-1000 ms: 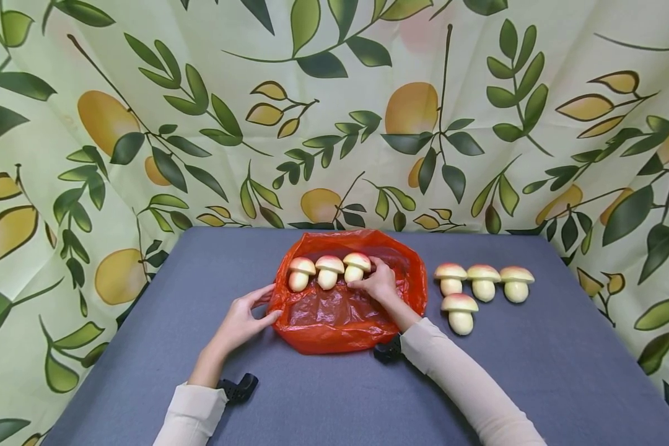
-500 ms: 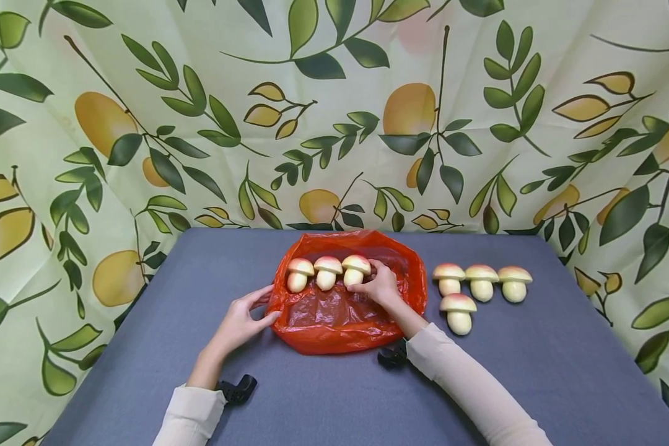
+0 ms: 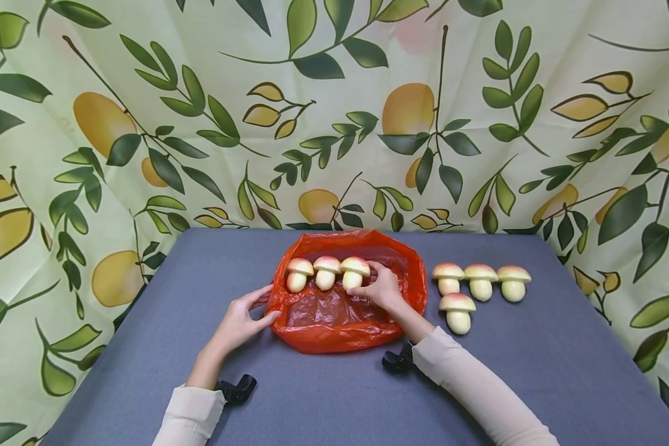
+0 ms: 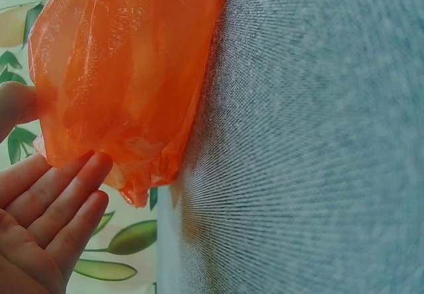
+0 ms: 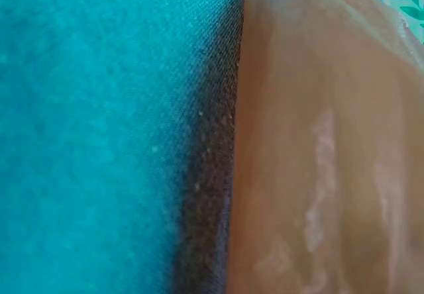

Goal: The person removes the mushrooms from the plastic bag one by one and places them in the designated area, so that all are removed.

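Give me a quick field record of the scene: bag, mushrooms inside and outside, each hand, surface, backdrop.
bag: red bag, mouth open
surface: gray tabletop
inside: three mushrooms side by side, reddish caps, pale stems
outside: four mushrooms right of the bag; three in a row, one nearer the person
left hand: touches the bag's left side
right hand: holds the bag's rightmost mushroom
backdrop: leaf-and-fruit patterned cloth

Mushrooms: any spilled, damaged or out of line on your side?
No damage or spill shows. One mild oddity: right of the bag, a lone mushroom sits in front of the row of three, outside their line. The bagged mushrooms form a fairly even row.
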The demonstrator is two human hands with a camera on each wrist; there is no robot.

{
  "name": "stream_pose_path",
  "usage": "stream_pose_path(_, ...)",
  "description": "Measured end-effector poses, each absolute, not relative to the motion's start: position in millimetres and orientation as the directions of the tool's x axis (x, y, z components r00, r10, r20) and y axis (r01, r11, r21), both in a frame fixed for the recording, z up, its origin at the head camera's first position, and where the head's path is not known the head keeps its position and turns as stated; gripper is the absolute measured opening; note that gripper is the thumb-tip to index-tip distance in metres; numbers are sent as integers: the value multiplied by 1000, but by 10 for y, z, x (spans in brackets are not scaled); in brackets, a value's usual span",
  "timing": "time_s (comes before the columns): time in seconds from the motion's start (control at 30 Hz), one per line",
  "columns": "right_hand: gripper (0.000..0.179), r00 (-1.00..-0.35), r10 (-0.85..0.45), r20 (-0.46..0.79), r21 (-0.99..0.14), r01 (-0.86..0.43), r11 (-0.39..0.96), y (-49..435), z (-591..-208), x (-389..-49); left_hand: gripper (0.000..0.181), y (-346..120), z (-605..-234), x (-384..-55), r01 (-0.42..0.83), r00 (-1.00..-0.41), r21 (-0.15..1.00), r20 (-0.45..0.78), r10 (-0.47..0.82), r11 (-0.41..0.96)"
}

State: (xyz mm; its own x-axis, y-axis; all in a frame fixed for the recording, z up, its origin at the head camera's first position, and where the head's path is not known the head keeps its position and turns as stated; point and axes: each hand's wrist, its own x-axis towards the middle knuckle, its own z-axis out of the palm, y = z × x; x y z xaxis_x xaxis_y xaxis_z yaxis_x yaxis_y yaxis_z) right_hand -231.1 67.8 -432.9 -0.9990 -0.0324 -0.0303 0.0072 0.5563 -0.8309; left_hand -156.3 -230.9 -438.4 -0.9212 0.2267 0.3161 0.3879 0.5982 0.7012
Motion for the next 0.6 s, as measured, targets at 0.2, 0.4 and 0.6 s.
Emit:
stream_pose_path(0.2, 81, -998, -58, -3, -835, -30, 550, 726, -4287, -2265, 52, -2306, -4379, -1564, 394, -919, 707, 321, 230, 587)
stream_pose_path(0.4, 81, -993, -121, 3, -835, -69, 546, 784, -4279, -2212, 52, -2308, -4388, -1561, 395, -918, 702, 324, 228, 592)
stream_pose_path(0.6, 77, -981, -193, 34, -822, -137, 552, 818, -4234, -2136, 53, -2305, -4388, -1561, 395, -918, 695, 322, 231, 601)
